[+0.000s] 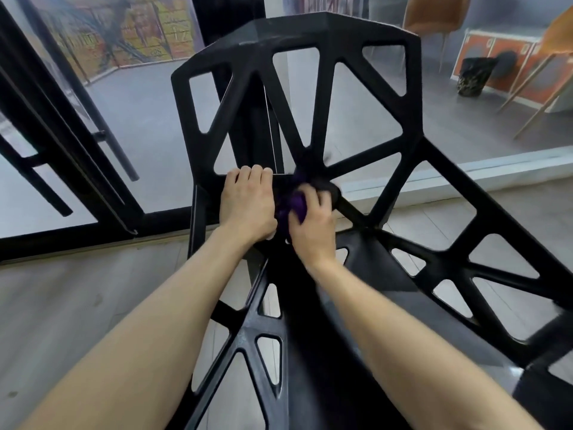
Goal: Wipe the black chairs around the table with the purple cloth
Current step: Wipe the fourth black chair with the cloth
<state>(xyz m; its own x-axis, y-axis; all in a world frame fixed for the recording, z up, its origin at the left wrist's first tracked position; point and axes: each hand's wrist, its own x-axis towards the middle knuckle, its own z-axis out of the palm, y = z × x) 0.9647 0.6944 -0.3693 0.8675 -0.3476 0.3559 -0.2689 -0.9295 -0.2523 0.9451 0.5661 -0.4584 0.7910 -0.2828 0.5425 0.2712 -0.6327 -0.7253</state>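
The purple cloth (293,206) lay bunched at the base of the black chair's (297,97) backrest, where the slanting struts converged on a hub just above the seat. My right hand (308,225) was closed around the cloth, pressing it against that hub; the hand was blurred, so I could not tell the exact finger placement. My left hand (246,201) rested flat just beside it on the horizontal rail, fingers together and curled over the far edge, steadying the frame. The struts fanned upward and away from the cloth toward the top rail, so the unwiped lengths ran directly ahead of the right hand, the nearer of the two. Beyond stood glass panels (77,135), a grey floor (148,113) and tan chairs (434,13).
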